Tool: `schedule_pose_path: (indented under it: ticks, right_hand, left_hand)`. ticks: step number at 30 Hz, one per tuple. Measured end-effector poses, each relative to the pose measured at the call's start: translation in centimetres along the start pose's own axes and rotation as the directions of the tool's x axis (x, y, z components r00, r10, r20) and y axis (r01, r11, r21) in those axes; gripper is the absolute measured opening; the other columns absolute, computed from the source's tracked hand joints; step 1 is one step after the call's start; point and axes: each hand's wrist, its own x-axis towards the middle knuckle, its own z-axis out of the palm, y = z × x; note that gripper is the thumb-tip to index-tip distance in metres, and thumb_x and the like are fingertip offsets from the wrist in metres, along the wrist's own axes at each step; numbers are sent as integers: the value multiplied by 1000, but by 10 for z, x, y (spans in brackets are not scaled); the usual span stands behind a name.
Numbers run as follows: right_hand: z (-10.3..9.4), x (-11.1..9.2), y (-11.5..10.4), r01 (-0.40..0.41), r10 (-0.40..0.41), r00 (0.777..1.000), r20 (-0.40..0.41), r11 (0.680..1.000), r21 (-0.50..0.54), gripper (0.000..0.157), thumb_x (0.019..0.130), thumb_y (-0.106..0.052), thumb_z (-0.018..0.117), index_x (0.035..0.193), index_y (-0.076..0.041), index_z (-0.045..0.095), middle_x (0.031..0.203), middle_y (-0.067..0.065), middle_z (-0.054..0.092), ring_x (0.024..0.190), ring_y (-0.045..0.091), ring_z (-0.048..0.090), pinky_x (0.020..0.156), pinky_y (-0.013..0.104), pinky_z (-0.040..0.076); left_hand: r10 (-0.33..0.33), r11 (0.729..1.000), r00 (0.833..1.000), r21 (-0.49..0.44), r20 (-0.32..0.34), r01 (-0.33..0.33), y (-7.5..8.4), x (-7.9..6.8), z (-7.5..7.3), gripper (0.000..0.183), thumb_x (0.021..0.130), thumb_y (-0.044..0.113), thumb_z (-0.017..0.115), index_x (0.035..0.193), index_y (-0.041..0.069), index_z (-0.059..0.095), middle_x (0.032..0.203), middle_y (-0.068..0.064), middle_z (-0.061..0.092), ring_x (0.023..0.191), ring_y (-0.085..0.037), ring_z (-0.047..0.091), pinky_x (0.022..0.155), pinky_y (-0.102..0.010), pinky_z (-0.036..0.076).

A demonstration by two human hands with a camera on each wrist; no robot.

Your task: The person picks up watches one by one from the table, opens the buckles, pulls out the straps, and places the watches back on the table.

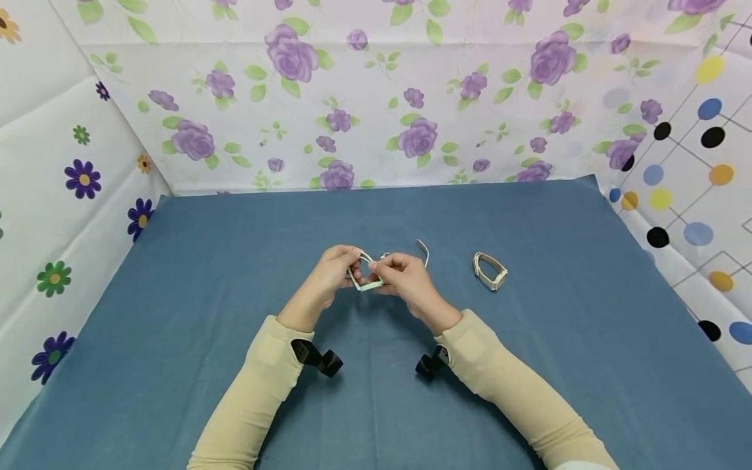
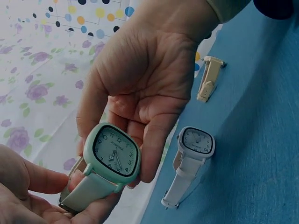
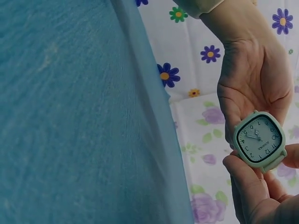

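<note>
1. Dead centre of the head frame, we've got a mint-green wristwatch (image 2: 114, 154) held between two hands, and here's the relation that counts: its long axis runs crosswise, twelve o'clock side toward the right hand (image 1: 411, 279), six o'clock side toward the left hand (image 1: 326, 277).
2. On the left, we see thumb and fingers in a narrow pinch on the strap.
3. On the right, another close grip, this one at the case and the strap beside it. Neither hand is nearer; both are touching the watch.
4. The dial faces back toward the person, the strap bending away behind it into a loop. Buckle fastened or loose? We can't tell.
5. Just beyond the right hand, partly hidden in the head view, there's a white wristwatch (image 2: 197, 142), its strap end curling up above the knuckles.
6. Right of centre, well apart from both hands but closer to the right one, a beige wristwatch (image 2: 211, 77) sits with its strap looped.
7. Underneath, we have a blue tablecloth (image 1: 376, 411); purple-rose fabric (image 1: 376, 98) fills the top of the frame, daisy-print fabric (image 1: 100, 254) the left edge, dotted fabric (image 1: 681, 215) the right.
</note>
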Motion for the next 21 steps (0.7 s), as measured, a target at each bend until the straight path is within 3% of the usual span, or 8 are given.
schedule_pose_path:
  ticks: [7,14,17,21]
  right_hand:
    - [-1,-1,-2,39,-39,999,29,999,22,14,94,-12,60,91,1,64,89,15,64,76,11,68,80,42,58]
    - [-6,-2,-4,46,-45,998,36,998,-30,23,95,-14,59,108,4,61,83,1,64,75,9,67,75,35,59]
    - [-7,-2,-4,101,-101,995,-9,993,-60,26,95,-15,60,114,2,61,84,2,66,74,8,65,67,30,58]
    - [-7,-1,-4,198,-204,977,-62,975,-99,23,93,-14,62,110,2,66,91,15,66,74,9,64,66,29,58]
  left_hand:
    - [34,999,999,-13,-6,-34,2,-1,-2,26,105,12,32,111,-9,46,73,-2,45,63,-11,48,63,-24,50]
    - [82,996,993,36,83,-85,-1,-2,-5,25,104,15,38,116,-5,48,81,-2,46,66,-13,46,68,-31,48]
    - [100,993,987,46,128,-107,-2,-3,-5,27,103,17,42,118,-4,50,83,-4,50,67,-14,49,70,-32,50]
    - [123,991,983,32,138,-129,-2,-2,-4,29,102,19,46,119,-4,53,88,-3,55,67,-13,53,73,-34,52]
